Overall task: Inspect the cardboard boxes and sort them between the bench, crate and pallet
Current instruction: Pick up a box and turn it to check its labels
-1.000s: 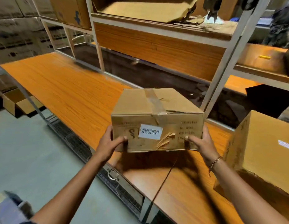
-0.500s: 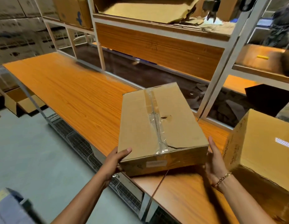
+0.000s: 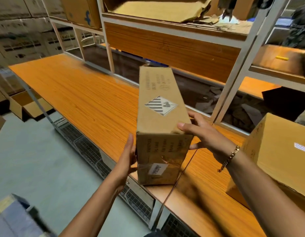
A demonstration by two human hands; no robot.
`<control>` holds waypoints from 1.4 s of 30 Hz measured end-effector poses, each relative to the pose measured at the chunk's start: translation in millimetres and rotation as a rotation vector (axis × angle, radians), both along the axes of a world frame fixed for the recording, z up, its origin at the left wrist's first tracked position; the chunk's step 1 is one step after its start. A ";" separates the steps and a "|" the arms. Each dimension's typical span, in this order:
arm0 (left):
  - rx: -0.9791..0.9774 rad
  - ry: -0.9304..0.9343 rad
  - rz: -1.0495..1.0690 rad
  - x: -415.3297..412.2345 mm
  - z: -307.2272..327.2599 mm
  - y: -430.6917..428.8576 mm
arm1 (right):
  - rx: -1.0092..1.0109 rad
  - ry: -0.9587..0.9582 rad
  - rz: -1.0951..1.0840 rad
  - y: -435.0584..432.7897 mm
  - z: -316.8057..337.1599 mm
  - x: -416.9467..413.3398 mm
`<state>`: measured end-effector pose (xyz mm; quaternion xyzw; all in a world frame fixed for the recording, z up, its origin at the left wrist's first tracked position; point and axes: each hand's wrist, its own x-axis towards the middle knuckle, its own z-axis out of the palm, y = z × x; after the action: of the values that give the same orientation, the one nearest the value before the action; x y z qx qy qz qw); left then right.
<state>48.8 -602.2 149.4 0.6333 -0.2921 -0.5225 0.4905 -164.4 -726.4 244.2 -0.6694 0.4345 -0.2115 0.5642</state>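
I hold a brown cardboard box (image 3: 161, 120) above the orange wooden bench (image 3: 83, 100), turned on its side so a narrow face with a striped diamond label faces up. The near end face carries print, a white barcode sticker and a small tear. My left hand (image 3: 127, 161) presses flat against the box's left side with straight fingers. My right hand (image 3: 201, 135) grips the upper right edge, thumb on top and fingers curled round the right side. A second, larger cardboard box (image 3: 281, 151) sits on the bench at the right.
White metal shelving (image 3: 237, 72) rises behind the bench, with flattened cardboard (image 3: 157, 9) on its upper shelf. A wire mesh crate (image 3: 90, 151) sits under the bench's front edge. An open carton (image 3: 27, 106) lies on the grey floor at the left. Stacked printed cartons (image 3: 20, 40) line the far left wall.
The box has been rolled from lying flat with its taped top up onto its side, so a narrow labelled face is up. My right hand shifted up to its top edge.
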 end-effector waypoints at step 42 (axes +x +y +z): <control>0.026 -0.150 -0.170 92.2 78.8 -201.4 | -0.002 0.143 0.014 -149.5 19.0 114.6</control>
<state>141.0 -803.5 228.1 0.6498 -0.3740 -0.5172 0.4128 -49.8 -876.0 263.2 -0.6863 0.4688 -0.1599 0.5326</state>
